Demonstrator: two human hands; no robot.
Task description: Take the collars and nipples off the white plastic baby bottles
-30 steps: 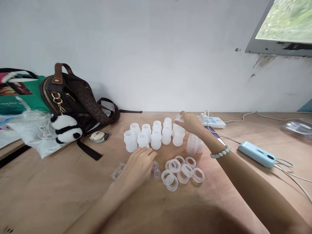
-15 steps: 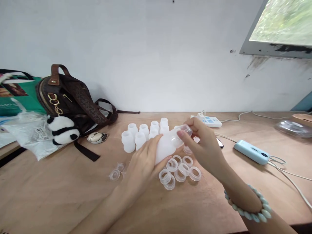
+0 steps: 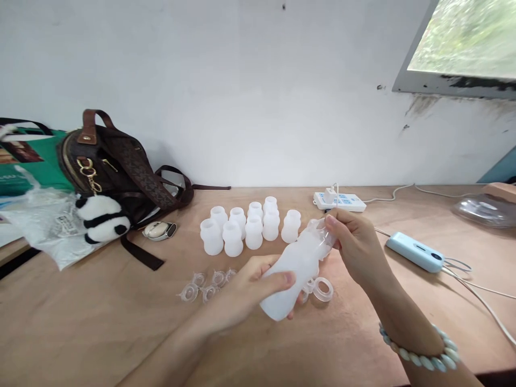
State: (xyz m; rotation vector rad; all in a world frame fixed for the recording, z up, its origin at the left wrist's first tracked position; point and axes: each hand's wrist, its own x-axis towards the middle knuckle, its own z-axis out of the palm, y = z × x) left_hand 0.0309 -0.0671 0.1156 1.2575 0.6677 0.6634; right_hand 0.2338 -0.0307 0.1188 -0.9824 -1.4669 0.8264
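My left hand (image 3: 264,282) is closed around the body of a milky white bottle (image 3: 292,269), tilted with its neck up to the right. My right hand (image 3: 357,239) pinches a clear plastic piece (image 3: 320,231) at the bottle's mouth; its exact shape is partly hidden by the fingers. Beneath the bottle lie clear rings (image 3: 323,289), most of them covered by it. Left of my left hand are several small clear nipple-like pieces (image 3: 188,292). Behind the hands stand several white bottles (image 3: 233,239), upright and without caps.
A dark brown backpack (image 3: 108,161) with a panda plush (image 3: 102,219) sits at the left, near a plastic bag (image 3: 48,226) and a watch (image 3: 163,230). A power strip (image 3: 349,202) is against the wall. On the right are a blue power bank (image 3: 415,251) with cables and a clear container (image 3: 481,212).
Both hands have moved right with the bottle, which now tilts more upright and nearer me. My left hand has shifted its grip, uncovering more standing bottles and small clear pieces.
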